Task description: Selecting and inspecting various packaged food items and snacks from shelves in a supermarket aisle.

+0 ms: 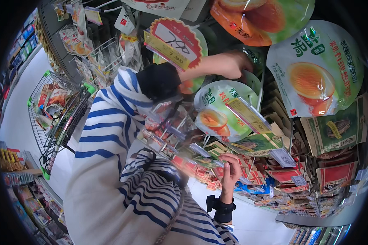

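Observation:
My left hand (pixel 233 65) reaches in among the hanging snack bags, above a white and green egg-snack bag (pixel 225 110). Its fingers are blurred and partly hidden against a dark green bag, so a grip cannot be made out. A black band and a striped sleeve cover that wrist and arm. My right hand (pixel 231 168) is lower down, fingers loosely bent and apart, with nothing visible in it, in front of the lower packets. Around its wrist is a black strap (pixel 222 209). A larger egg-snack bag (pixel 316 70) hangs to the right.
Yellow price tags (pixel 248 114) and a round red-rimmed price sign (pixel 179 43) jut out from metal hooks. Green seed packets (pixel 337 131) and red packets (pixel 337 176) hang lower on the rack. A shopping cart (pixel 56 119) holding several packages stands at the left.

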### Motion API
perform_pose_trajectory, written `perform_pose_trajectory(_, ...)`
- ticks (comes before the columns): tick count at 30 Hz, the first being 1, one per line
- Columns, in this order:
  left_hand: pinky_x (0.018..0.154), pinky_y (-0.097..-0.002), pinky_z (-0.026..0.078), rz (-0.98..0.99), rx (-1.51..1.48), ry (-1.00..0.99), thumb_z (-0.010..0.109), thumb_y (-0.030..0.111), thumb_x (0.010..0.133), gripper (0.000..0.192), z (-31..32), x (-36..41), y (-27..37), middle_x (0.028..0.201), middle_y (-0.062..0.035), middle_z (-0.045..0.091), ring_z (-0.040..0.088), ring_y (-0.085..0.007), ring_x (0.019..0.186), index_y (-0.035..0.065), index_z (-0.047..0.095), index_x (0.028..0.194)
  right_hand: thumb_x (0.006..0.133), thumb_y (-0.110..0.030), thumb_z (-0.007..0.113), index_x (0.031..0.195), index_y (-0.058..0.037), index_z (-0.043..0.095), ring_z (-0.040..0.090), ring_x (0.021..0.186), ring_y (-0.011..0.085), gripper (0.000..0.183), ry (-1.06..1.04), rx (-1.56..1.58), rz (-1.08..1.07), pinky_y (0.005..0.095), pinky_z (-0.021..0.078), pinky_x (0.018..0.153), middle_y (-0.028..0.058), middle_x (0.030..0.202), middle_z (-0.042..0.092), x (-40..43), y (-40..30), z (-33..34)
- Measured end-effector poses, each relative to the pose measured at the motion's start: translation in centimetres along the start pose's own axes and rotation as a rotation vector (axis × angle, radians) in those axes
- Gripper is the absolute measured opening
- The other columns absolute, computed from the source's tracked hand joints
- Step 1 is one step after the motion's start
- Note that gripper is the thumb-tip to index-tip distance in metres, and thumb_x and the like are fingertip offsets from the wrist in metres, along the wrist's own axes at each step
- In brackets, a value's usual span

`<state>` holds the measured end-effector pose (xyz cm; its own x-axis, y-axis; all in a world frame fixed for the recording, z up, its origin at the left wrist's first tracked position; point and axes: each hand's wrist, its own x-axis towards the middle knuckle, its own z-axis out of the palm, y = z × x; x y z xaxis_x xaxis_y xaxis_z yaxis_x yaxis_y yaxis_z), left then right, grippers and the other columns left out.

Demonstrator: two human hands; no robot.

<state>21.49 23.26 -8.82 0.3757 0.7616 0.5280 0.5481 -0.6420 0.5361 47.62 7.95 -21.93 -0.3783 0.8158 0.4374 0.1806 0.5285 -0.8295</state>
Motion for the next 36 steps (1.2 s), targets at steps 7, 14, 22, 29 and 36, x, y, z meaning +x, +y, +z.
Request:
perform_pose_trajectory(7,0.07,-0.0335,0.043,-0.166,0.026,0.131,0.051,0.026,0.076,0.025,1.1,2.6,-1.9,0.082,-0.0124,0.059,0.056,-0.0285,0.078,0.0067,0.058,0.09,0.078,-0.005,0.045,0.083,0.0027,0.054,0.051,0.082,0.0204,0.013,0.035,0.003,0.014,0.028,0.0395,0.073,0.0136,0.089,0.054,-0.6,0.6,-0.1)
perform_pose_trajectory(14,0.066,-0.0351,0.045,-0.327,0.476,-0.178,0.054,0.014,0.067,0.025,0.3,5.6,-1.6,0.085,-0.0143,0.059,0.058,-0.0239,0.077,0.0038,0.059,0.089,0.076,-0.006,0.047,0.082,0.0025,0.055,0.052,0.083,0.021,0.013,-0.004,-0.019,-0.016,0.0287,0.0398,0.073,0.0143,0.09,0.055,-1.0,0.1,0.0)
perform_pose_trajectory(22,0.068,-0.0354,0.044,-0.157,0.53,0.195,0.055,0.014,0.066,0.027,2.0,8.0,-3.5,0.088,-0.0156,0.058,0.056,-0.0262,0.081,0.0004,0.058,0.089,0.077,-0.008,0.047,0.08,0.0025,0.056,0.052,0.082,0.0209,0.014,0.046,-0.025,-0.011,0.0285,0.0401,0.072,0.0137,0.088,0.055,-1.9,-0.1,-0.2)
perform_pose_trajectory(29,0.07,-0.0358,0.044,-0.091,0.444,0.401,0.054,0.015,0.067,0.025,4.1,8.4,-7.0,0.089,-0.0153,0.058,0.056,-0.0267,0.082,0.0007,0.059,0.087,0.078,-0.007,0.046,0.08,0.0044,0.054,0.051,0.082,0.0197,0.014,0.066,-0.097,-0.033,0.0278,0.0398,0.074,0.0139,0.089,0.053,-2.3,0.0,-0.2)
perform_pose_trajectory(36,0.072,-0.0362,0.043,-0.02,0.402,0.538,0.053,0.015,0.068,0.024,5.5,9.6,-8.4,0.089,-0.015,0.059,0.055,-0.0273,0.083,0.0009,0.06,0.085,0.077,-0.005,0.045,0.079,0.0045,0.053,0.051,0.082,0.0199,0.013,0.071,-0.087,-0.003,0.028,0.0402,0.073,0.0144,0.09,0.053,-2.1,0.5,-0.2)
